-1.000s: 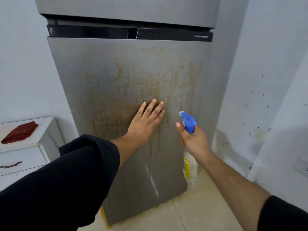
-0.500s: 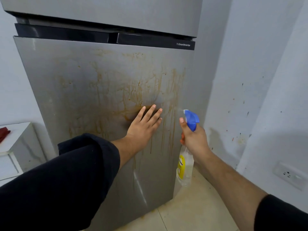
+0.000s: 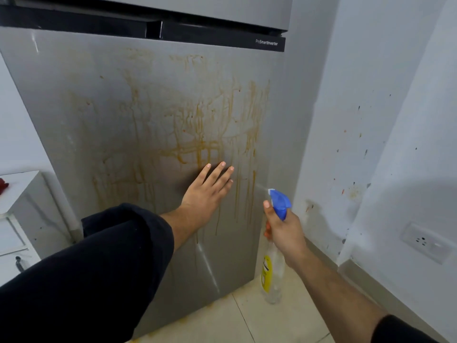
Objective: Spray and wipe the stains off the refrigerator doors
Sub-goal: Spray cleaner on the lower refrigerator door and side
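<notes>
The lower fridge door [image 3: 111, 107] fills the middle and left of the frame, grey steel, and it's a mess. Orange-brown stains [image 3: 200, 144] run in long drips across its centre and right side. The left hand [image 3: 205, 196] lies flat on the door at centre frame, just below the thickest streaks. Its fingers [image 3: 217, 174] are straight, slightly fanned and pointing up and right, holding nothing. A black sleeve [image 3: 99, 268] trails off to the lower left.

Over to the right hand [image 3: 284, 233], lower right of centre. It grips the neck of the bottle [image 3: 272, 276], fingers wrapped round it, forefinger up beside the blue trigger head [image 3: 280, 203]. The nozzle points up and left at the door's right edge, near it but apart, and a faint pale wisp shows just off the tip. The bottle is clear with a yellow label and hangs down from the hand. Its base is low over the floor [image 3: 284, 325] by the door's lower right corner; whether it touches, I can't tell.

Up top, a black strip [image 3: 86, 23] divides this door from the upper door [image 3: 210, 6]. At the far left edge is a white table [image 3: 17, 191] with a red cloth [image 3: 3, 185] barely in frame. On the right, the white wall [image 3: 371, 95] is flecked with dark and orange specks and carries a socket [image 3: 425, 243].
</notes>
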